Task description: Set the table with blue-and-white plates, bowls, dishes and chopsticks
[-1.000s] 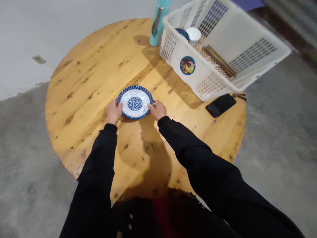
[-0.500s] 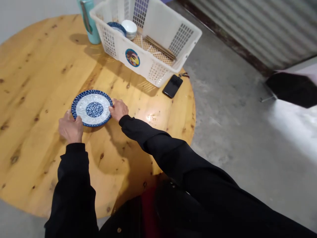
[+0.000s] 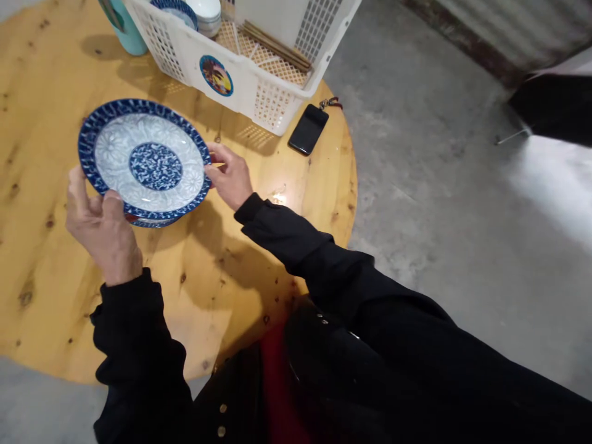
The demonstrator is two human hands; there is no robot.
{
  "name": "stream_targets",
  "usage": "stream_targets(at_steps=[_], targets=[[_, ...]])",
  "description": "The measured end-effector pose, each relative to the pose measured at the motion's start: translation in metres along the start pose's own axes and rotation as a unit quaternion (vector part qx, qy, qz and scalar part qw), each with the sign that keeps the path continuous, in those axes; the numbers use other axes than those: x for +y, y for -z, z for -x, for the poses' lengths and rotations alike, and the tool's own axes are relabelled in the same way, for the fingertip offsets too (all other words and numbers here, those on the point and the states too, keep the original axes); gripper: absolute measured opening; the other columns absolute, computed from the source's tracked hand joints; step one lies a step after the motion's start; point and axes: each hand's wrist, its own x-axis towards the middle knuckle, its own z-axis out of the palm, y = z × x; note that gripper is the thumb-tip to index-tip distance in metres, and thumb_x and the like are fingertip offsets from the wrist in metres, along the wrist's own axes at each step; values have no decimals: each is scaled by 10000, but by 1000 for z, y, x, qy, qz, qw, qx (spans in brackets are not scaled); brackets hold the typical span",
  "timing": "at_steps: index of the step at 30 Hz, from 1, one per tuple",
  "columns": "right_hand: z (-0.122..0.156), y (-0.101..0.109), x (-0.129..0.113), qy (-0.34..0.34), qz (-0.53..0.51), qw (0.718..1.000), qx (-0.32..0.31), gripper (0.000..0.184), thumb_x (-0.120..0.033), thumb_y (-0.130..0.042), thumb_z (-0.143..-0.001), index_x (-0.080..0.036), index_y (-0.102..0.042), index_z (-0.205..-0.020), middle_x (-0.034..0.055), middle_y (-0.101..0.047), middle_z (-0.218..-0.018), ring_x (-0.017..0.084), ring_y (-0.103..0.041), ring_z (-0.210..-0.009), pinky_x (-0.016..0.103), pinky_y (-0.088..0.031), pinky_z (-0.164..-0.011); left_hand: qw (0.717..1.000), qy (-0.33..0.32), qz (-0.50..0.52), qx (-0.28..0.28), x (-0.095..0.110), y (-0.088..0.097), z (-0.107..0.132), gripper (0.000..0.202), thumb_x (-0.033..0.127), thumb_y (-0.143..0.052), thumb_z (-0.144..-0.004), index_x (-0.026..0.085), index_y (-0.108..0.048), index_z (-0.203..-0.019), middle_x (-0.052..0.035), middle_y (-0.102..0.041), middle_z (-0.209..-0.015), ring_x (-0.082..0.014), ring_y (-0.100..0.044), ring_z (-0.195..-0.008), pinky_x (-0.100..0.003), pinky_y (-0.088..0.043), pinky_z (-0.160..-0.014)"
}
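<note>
**A:** What's around?

**B:** On the table (image 3: pixel 55 277) there's one basket (image 3: pixel 250 80) with chopsticks (image 3: pixel 277 46) and bowls (image 3: pixel 206 9) in it. One bottle (image 3: pixel 127 31) stands at its left and one phone (image 3: pixel 308 128) lies just right. Nothing blocks the plate (image 3: pixel 144 161).

**A:** And the plate?

**B:** One, with a blue rim, a white floral ring and a blue centre, tilted above the table. The left hand (image 3: pixel 104 231) clamps its near edge and the right hand (image 3: pixel 231 179) pinches its right rim. Another blue rim peeks out underneath; I can't tell what it is.

The plate (image 3: pixel 148 163) I hold is glazed ceramic, smooth and glossy. The table (image 3: pixel 60 271) is knotty wood, varnished to a soft sheen. The basket (image 3: pixel 250 86) is white plastic, the phone (image 3: pixel 308 128) glossy black, my sleeves (image 3: pixel 296 237) matt black cloth.
</note>
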Motion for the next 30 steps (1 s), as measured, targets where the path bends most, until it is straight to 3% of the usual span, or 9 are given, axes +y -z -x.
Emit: stream_targets(at_steps=[2,4,9,13,16,21,30], targets=[[17,31,10,23,-64,998,16,301,-79,-534,-846,-178,-552,-1129,21,-663,-1069,142,-629,-897,272,-564,-796,991,-30,124,-36,11,-6,21,658,253,-595,-797,165,-523,-1445,77,-322,-651,-47,-298,-533,-183,-473,-534],[43,65,27,39,-85,995,26,206,-154,-583,-838,-214,-541,-1031,8,-668,-1005,160,-624,-912,294,-558,-800,982,-21,169,-84,16,-16,52,690,303,-673,-783,173,-534,-1446,84,-294,-639,-53,-292,-535,-189,-465,-537],[139,134,72,-30,-57,996,57,173,-252,-638,-774,-225,-488,-856,-7,-623,-842,158,-605,-795,298,-519,-740,947,128,213,-204,10,-43,154,676,455,-731,-799,202,-562,-1403,36,-501,-716,-101,-472,-608,-245,-508,-620],[214,154,99,-125,-35,989,71,161,-273,-605,-739,-211,-518,-859,14,-643,-830,178,-623,-762,319,-508,-724,914,252,211,-237,-6,-47,225,658,397,-725,-786,199,-576,-1396,40,-500,-677,-95,-451,-571,-204,-432,-530],[249,157,116,-161,-37,983,75,187,-300,-590,-732,-209,-548,-890,32,-671,-854,198,-646,-793,332,-517,-743,905,303,193,-227,-12,-40,259,658,347,-725,-761,207,-589,-1390,71,-411,-610,-88,-410,-543,-190,-397,-508],[256,159,137,-169,-76,981,53,268,-305,-588,-717,-202,-599,-964,54,-718,-930,211,-676,-840,355,-547,-799,899,342,203,-181,-8,-43,278,698,300,-750,-683,191,-605,-1358,77,-429,-613,-81,-433,-562,-178,-410,-523],[208,162,148,-101,-144,984,19,487,-298,-630,-701,-203,-631,-1179,72,-705,-1195,254,-658,-1102,419,-510,-1019,909,312,254,-107,5,-81,257,739,279,-750,-615,175,-603,-1332,51,-559,-661,-68,-439,-523,-170,-388,-482]])
